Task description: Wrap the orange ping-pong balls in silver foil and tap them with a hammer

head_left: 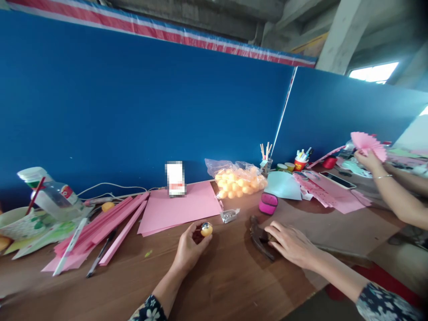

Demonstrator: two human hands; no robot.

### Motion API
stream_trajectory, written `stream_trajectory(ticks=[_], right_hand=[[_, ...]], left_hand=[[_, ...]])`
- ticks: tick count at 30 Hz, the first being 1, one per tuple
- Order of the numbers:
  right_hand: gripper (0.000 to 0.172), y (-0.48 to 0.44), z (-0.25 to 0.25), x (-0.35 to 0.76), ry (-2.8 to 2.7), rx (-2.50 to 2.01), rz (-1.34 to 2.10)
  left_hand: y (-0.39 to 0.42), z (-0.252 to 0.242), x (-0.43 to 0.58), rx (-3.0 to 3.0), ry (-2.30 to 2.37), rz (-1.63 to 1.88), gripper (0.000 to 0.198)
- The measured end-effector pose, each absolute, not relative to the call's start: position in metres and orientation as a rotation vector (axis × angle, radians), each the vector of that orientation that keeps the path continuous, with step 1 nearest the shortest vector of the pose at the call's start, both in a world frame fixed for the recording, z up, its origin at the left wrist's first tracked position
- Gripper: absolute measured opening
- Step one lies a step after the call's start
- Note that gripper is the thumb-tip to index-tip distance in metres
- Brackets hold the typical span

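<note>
My left hand (191,247) pinches a yellow plastic ball (207,230), which looks like a ping-pong ball, between thumb and fingers just above the brown table. A shiny silver piece covers part of the ball's top; I cannot make out its kind. To the right, my right hand (289,243) has its fingers round the handle of a hammer (258,240) close to the head. The hammer's dark curved head lies on the table, and most of the handle is hidden under the hand. A small clear packet (229,216) with silvery contents sits beyond the ball.
Pink sheets (182,207) and folded pink strips (100,218) lie left, near a plastic bottle (56,196) and a pen (101,254). A bag of yellow balls (236,180) and a magenta pouch (268,203) are behind. At right, another person's hands (369,160) hold a pink paper fan (368,145).
</note>
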State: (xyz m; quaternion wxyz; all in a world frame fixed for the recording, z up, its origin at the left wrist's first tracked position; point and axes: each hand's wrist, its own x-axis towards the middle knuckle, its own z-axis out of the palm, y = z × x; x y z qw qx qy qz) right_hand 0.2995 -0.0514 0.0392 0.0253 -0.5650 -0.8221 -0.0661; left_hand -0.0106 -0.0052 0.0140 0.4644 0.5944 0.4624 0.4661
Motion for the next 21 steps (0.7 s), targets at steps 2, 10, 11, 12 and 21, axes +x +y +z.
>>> stream_trajectory(ticks=[2,10,11,12,21], right_hand=[[0.022,-0.051,0.042,0.302,-2.54,-1.763,-0.165],[0.021,-0.023,0.091,0.275,-2.497,-1.667,-0.043],[0.02,-0.015,0.094,0.264,-2.504,-1.637,-0.04],[0.02,-0.006,0.096,0.253,-2.52,-1.613,-0.042],[0.021,0.054,0.068,0.186,-2.725,-1.65,-0.035]], left_hand=[[-0.005,0.014,-0.01,1.456,1.136,1.144,0.04],[-0.006,0.011,-0.011,1.448,1.131,1.14,0.042],[-0.006,0.012,-0.011,1.447,1.133,1.14,0.042],[-0.007,0.013,-0.011,1.445,1.139,1.142,0.042],[-0.005,0.011,-0.009,1.433,1.116,1.184,0.039]])
